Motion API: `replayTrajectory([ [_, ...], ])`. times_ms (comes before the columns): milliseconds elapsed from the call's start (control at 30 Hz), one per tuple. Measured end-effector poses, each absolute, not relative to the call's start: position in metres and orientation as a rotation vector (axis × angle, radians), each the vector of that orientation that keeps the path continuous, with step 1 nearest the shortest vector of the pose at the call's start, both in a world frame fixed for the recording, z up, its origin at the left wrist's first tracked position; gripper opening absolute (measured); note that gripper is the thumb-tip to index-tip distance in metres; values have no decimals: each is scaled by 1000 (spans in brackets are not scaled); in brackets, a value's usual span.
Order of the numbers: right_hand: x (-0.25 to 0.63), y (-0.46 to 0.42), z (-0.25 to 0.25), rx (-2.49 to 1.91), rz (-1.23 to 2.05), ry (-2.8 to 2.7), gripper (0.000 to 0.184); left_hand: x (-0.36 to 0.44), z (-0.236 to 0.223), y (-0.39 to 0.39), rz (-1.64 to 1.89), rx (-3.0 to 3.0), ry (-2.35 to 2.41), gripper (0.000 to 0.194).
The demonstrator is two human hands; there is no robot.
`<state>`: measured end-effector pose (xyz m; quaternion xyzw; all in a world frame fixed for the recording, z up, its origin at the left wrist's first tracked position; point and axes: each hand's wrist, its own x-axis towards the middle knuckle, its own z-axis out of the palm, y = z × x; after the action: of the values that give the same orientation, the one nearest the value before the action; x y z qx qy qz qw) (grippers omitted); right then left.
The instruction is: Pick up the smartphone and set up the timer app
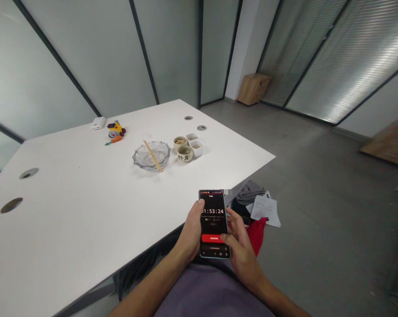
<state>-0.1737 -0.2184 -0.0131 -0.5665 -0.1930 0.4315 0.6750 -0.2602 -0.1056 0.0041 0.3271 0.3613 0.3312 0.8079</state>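
Observation:
A smartphone (213, 226) is held upright over my lap, its dark screen showing 01:53:24 above a red button. My left hand (191, 229) grips its left edge, thumb at the upper left of the screen. Around the right side is my right hand (240, 246), fingers behind the phone and thumb on the red button. Beyond, on the white table (96, 207), a clear glass bowl (142, 160) has a pair of wooden chopsticks (153, 156) across it. Beside it stand two small ceramic cups (184, 154) and two white square dishes (198, 149) with small contents.
Farther back lie a yellow toy vehicle (117, 128), an orange-handled screwdriver (115, 140) and a white box-like object (98, 123). Past the table's right edge are papers (265, 209), grey cloth (250, 192) and red cloth (257, 235). A wooden cabinet (252, 89) stands by the wall.

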Motion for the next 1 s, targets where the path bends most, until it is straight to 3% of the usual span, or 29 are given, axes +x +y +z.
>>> replayTrajectory([
  [1000,-174,-218,-7,-1278,1005,-424,60,-258,8,-107,669,626,779,63],
])
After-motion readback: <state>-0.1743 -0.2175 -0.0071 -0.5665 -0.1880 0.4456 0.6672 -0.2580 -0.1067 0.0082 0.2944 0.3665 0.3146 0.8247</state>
